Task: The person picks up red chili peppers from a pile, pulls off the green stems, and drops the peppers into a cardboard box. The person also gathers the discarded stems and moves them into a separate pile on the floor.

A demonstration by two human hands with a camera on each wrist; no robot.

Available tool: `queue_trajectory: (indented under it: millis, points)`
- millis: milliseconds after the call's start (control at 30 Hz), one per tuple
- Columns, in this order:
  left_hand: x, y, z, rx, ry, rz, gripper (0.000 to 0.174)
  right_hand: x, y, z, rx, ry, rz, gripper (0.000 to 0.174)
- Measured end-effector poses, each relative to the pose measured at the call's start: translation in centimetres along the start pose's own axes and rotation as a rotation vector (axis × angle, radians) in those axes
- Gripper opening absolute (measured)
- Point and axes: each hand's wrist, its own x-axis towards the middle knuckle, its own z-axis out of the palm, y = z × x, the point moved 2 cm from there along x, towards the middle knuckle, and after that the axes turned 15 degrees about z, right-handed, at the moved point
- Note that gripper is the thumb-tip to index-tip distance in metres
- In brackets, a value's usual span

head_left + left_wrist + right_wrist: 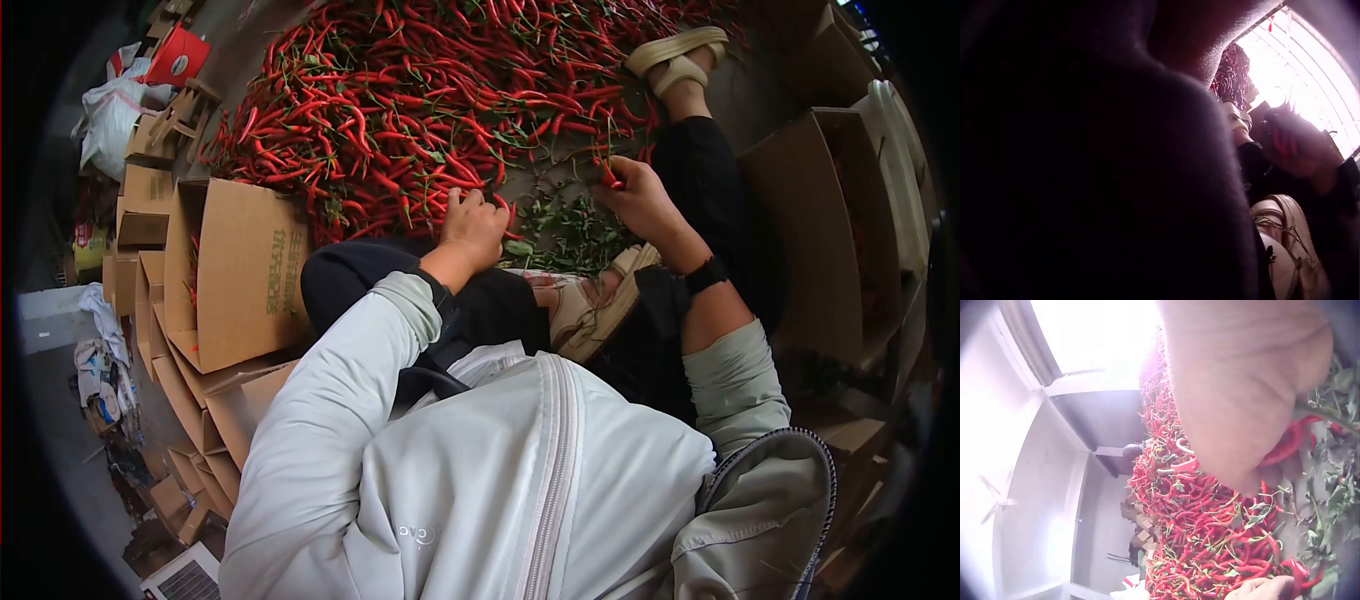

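In the head view, my left hand is at the near edge of a big heap of red chili peppers, fingers bent. A single chili pepper sticks out by its fingertips; the right wrist view shows this chili pepper against the fingertips of the left hand. My right hand curls round red chili peppers, whose green stems point up and away. Red also shows inside the right hand in the dark left wrist view. Loose green leaves and stems lie between the hands.
An upright cardboard box stands at the left, beside more cartons. Another box, with red inside, stands at the right. The person's sandalled feet, one sandal at the heap's right edge, flank the leaves. A white sack sits far left.
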Motion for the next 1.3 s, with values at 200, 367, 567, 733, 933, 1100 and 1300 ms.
queue_trajectory:
  millis: [200, 367, 567, 733, 933, 1100, 1300]
  points:
    - [-0.2, -0.2, -0.4, -0.028, 0.038, -0.1, 0.042, -0.1, -0.2, 0.2, -0.079, -0.008, 0.004, 0.019]
    - [0.1, -0.1, -0.5, -0.056, -0.083, -0.151, 0.054, 0.0, 0.4, 0.6, -0.265, -0.015, -0.126, 0.021]
    - [0.3, -0.3, -0.6, -0.097, -0.128, -0.19, 0.055, -0.6, -0.2, 1.3, -0.445, -0.121, -0.066, 0.025]
    - [0.4, -0.5, -0.6, -0.131, -0.132, -0.228, 0.051, -0.3, 0.7, 1.9, -0.483, -0.167, -0.075, 0.025]
    - [0.3, -0.6, -0.2, -0.157, -0.117, -0.242, 0.051, -0.3, 0.5, 2.2, -0.449, -0.251, 0.042, 0.021]
    - [0.3, -0.5, -0.3, -0.169, -0.11, -0.243, 0.052, 0.2, 1.0, 2.5, -0.467, -0.196, 0.016, 0.02]
    - [0.4, -0.4, 0.0, -0.124, -0.115, -0.216, 0.05, -1.0, -1.1, 1.5, 0.402, -0.283, 0.212, 0.014]
